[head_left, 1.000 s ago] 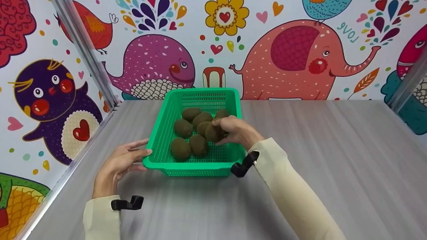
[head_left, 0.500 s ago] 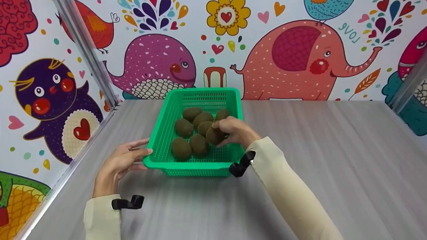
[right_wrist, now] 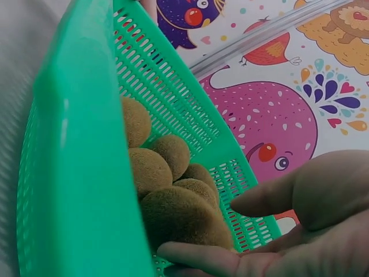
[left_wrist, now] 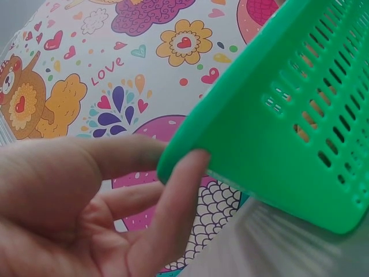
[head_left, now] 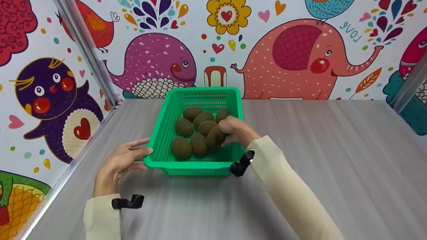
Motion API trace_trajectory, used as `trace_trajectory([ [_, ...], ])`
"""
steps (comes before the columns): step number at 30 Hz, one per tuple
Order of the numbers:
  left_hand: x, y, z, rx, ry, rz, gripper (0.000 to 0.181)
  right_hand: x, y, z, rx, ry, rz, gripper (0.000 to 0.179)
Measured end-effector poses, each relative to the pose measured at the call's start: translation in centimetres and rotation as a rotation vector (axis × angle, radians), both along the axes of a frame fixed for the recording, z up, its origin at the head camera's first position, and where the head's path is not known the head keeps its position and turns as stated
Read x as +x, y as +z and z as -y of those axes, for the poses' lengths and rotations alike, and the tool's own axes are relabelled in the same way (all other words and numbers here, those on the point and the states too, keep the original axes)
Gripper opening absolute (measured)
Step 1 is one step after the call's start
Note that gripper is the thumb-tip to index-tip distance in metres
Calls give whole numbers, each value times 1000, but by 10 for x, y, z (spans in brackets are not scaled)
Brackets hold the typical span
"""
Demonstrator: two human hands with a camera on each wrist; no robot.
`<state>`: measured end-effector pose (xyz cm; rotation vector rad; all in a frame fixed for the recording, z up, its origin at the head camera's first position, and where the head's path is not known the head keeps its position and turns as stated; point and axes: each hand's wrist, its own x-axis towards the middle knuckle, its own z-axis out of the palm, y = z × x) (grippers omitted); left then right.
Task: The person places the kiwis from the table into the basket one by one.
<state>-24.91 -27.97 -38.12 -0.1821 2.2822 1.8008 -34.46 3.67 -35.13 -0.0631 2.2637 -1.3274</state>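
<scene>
A green perforated plastic basket [head_left: 196, 166] stands on the table with several brown kiwis [head_left: 181, 147] in it. My left hand [head_left: 122, 162] pinches its near left corner; in the left wrist view thumb and finger meet on either side of the basket's rim [left_wrist: 190, 127]. Inside the basket, on the right, my right hand [head_left: 238, 131] is beside one kiwi [head_left: 214, 136]. In the right wrist view the thumb stands away from this kiwi [right_wrist: 184, 216], while a straight fingertip touches its lower side. Part of the kiwi pile is hidden behind the basket's wall [right_wrist: 86, 144].
The grey wood-grain table [head_left: 326, 160] extends on both sides of the basket. Behind it and at the left stand walls [head_left: 217, 53] printed with cartoon animals, joined by a metal corner post [head_left: 84, 45]. Black brackets [head_left: 128, 202] sit on both wrists.
My right hand held the kiwi between thumb and fingers before; now its fingers have loosened and the kiwi rests against the others, showing more of itself. The left hand stays at the corner.
</scene>
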Motion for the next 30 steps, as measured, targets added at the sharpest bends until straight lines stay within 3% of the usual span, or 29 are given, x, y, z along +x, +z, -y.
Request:
trace_trajectory([
  [2,0,0,0,-1,-3,1,64,22,23,0,-78,-54,38,35],
  [3,0,0,1,-1,-6,0,64,23,24,2,-141,-110,81,44],
  [5,0,0,2,0,-9,-2,65,20,23,1,-154,-103,82,45],
  [8,0,1,4,3,-11,-6,65,3,10,-1,-199,-106,115,54],
  [12,2,2,5,-9,-10,-1,67,5,14,-5,-242,-87,151,63],
  [15,3,5,1,-78,3,-10,66,8,17,-8,-272,-38,165,65],
  [19,5,9,-5,-183,20,-36,62,13,20,-13,-279,28,145,56],
  [24,6,14,-11,-216,33,-40,58,20,24,-22,-269,72,96,50],
  [30,7,28,-23,-356,2,-51,61,28,24,-33,-236,104,34,50],
])
